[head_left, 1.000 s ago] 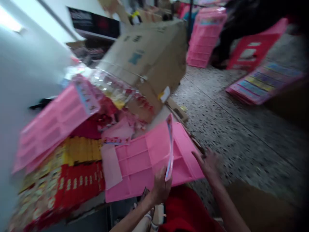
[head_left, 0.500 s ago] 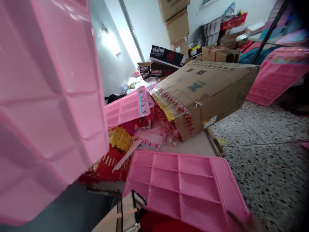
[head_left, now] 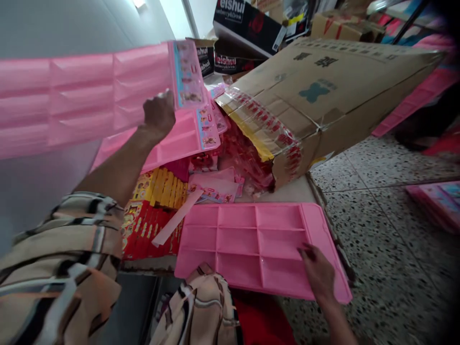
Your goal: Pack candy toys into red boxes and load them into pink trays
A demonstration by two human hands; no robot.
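My left hand (head_left: 160,114) is closed on the edge of a pink plastic compartment tray (head_left: 82,96), raised at the upper left. This tray has a printed blue picture strip at its right end. A second pink compartment tray (head_left: 237,242) lies on the table in front of me, its divided hollows facing up. Over the right part of that lower tray is my right hand (head_left: 319,270), fingers loosely bent and apart, nothing in them. Whether its fingertips touch the tray I cannot tell. Another pink tray (head_left: 176,136) with a picture strip rests behind the raised one.
A big cardboard box (head_left: 323,96) lies tilted, its open end showing red plastic packets (head_left: 244,158). Red boxes (head_left: 149,232), yellow packs (head_left: 167,187) and printed card strips (head_left: 215,184) lie left of centre. Black cartons (head_left: 247,28) stand behind. Pink packages (head_left: 438,203) are on the speckled floor.
The raised tray has moved away from my face and turned, so its picture strip and my left hand show. My right hand has come farther in over the lower tray.
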